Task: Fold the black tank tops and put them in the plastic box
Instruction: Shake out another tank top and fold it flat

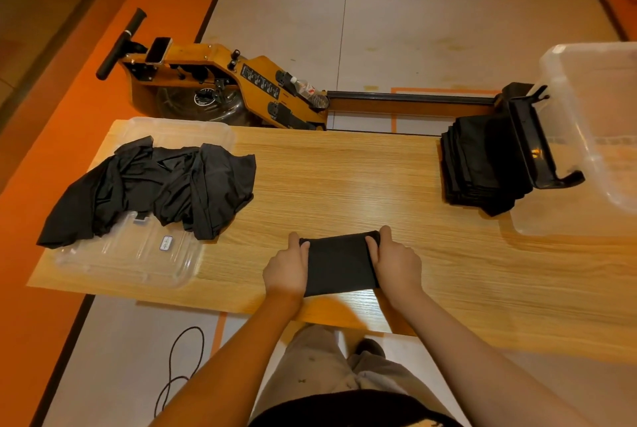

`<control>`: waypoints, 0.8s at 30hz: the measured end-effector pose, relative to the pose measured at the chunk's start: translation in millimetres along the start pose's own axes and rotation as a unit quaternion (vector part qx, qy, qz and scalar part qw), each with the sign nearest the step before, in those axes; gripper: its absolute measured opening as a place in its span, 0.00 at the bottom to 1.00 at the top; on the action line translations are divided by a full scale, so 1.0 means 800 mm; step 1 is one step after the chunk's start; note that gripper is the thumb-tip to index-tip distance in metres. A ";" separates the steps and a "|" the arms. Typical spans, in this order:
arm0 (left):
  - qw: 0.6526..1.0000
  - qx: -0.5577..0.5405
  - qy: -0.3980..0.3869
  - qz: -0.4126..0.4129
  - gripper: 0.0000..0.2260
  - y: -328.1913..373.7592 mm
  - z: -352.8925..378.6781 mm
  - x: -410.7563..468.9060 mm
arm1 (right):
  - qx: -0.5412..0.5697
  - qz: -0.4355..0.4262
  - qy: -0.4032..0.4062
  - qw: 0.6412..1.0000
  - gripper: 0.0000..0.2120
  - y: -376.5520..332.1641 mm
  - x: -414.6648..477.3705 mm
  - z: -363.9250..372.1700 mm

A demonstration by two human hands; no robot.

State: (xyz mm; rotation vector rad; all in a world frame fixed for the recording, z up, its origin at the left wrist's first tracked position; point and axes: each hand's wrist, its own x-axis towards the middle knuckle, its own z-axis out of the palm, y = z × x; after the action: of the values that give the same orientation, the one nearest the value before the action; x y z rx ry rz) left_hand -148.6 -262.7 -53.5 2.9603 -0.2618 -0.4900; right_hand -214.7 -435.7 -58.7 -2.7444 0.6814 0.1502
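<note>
Hands, left [286, 264] and right [396, 261], grip one folded tank top [339, 264] between one pile [162, 185] and one stack [482, 164].

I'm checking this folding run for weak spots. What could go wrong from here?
The folded tank top is gripped only at its ends by the left hand and right hand; it may sag open on the way to the plastic box. The unfolded pile drapes past its clear lid and might slide off.
</note>
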 end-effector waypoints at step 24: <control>0.968 0.045 -0.013 0.245 0.29 -0.014 0.030 0.001 | -0.041 -0.191 -0.015 0.981 0.24 -0.018 -0.023 0.041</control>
State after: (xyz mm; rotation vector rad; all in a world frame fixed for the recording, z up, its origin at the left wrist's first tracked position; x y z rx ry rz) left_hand -154.1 -254.7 -78.2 2.8192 -1.0073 -0.4552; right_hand -225.3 -405.0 -83.1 -2.8838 0.1339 0.1328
